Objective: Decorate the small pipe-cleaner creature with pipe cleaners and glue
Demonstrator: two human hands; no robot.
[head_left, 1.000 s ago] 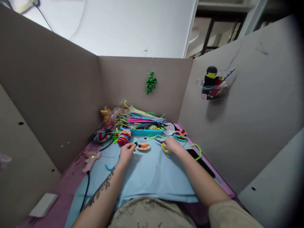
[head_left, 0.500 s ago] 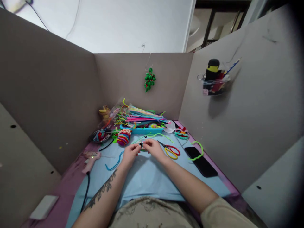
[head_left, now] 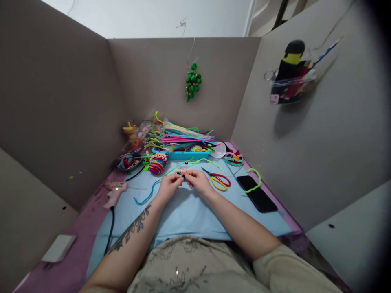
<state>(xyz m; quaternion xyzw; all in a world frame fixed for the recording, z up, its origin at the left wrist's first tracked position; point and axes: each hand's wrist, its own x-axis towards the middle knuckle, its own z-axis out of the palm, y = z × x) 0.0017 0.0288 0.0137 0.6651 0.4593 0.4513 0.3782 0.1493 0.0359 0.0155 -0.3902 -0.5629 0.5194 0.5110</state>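
Observation:
My left hand (head_left: 169, 187) and my right hand (head_left: 199, 182) meet over the blue cloth, fingertips pinched together on a small dark piece (head_left: 183, 176). Its kind is too small to make out, and fingers cover part of it. Just beyond the fingertips lies a small multicoloured item (head_left: 183, 169), partly hidden. To the right of my right hand are scissors (head_left: 220, 182) with red and yellow handles, blades apart. A blue fuzzy stem (head_left: 143, 202) curves on the cloth left of my left hand. Behind the hands stretches a light green fuzzy stem (head_left: 208, 162).
A blue tray (head_left: 183, 156) heaped with pipe cleaners stands at the back, beside a striped bundle (head_left: 157, 164). Left are a pink glue gun (head_left: 116, 192) with its cord and a bowl (head_left: 114, 164). A phone (head_left: 259, 197) lies right. Grey panels enclose three sides.
My view has tilted downward, so the panels and hanging green ornament sit higher in the picture. Both hands still pinch the small piece, with the fingertips slightly closer together.

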